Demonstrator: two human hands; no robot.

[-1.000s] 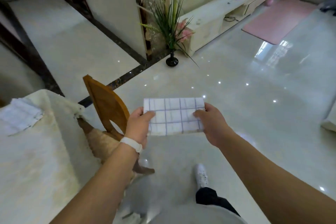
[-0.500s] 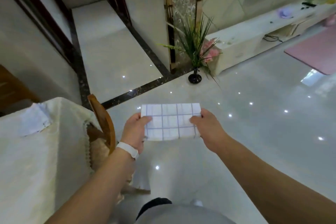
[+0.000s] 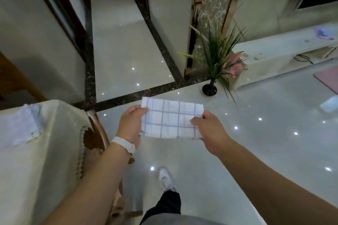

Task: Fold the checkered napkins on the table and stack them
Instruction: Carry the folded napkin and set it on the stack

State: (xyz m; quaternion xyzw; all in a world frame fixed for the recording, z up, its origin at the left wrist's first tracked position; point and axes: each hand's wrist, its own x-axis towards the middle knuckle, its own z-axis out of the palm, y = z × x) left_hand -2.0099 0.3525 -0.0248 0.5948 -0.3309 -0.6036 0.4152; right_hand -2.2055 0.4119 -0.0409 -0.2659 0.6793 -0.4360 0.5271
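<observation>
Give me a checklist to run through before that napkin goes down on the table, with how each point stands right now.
1. Grip: left hand and right hand each pinch an end of the napkin. Ok.
2. Fold: napkin is a flat rectangle; whether its layers line up, cannot tell.
3. Position: napkin is held over the floor, right of the table. Not ok.
4. Stack spot: a second napkin lies on the table. Ok; folded or not, cannot tell, it is blurred.
5. Path: a chair stands at the table's edge, between hands and table; probably passable above it. Ok.
</observation>
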